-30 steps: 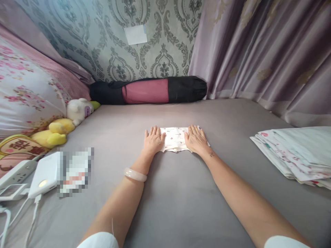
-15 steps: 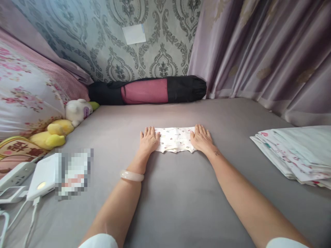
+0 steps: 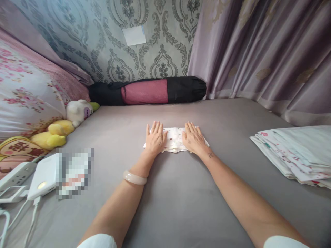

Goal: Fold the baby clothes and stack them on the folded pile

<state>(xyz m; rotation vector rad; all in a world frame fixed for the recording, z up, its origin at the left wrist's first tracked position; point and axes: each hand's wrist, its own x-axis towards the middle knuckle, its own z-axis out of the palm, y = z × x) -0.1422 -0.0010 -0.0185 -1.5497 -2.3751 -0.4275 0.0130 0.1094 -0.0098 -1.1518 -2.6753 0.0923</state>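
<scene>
A small folded white cloth (image 3: 174, 139) with a scattered print lies flat on the grey bed sheet (image 3: 176, 193). It may be a baby garment, but its kind is not plain. My left hand (image 3: 156, 138) rests palm down on its left part, fingers stretched out and pointing away from me. On the right part lies my right hand (image 3: 193, 138), also flat, with its fingers extended. Between the two hands the middle of the cloth shows, and its ends stick out past the outer sides of both hands. A pale bangle (image 3: 134, 177) sits on my left wrist.
A stack of folded printed cloths (image 3: 297, 151) lies at the right. Along the wall is a long black and pink bag (image 3: 146, 91). Plush toys (image 3: 58, 132), a white power bank (image 3: 45, 177), a power strip (image 3: 19, 175) and cables are at the left.
Both hands have slid inward from the ends of the folded cloth onto its surface, so they are closer together. The cloth's outer ends now show beyond them.
</scene>
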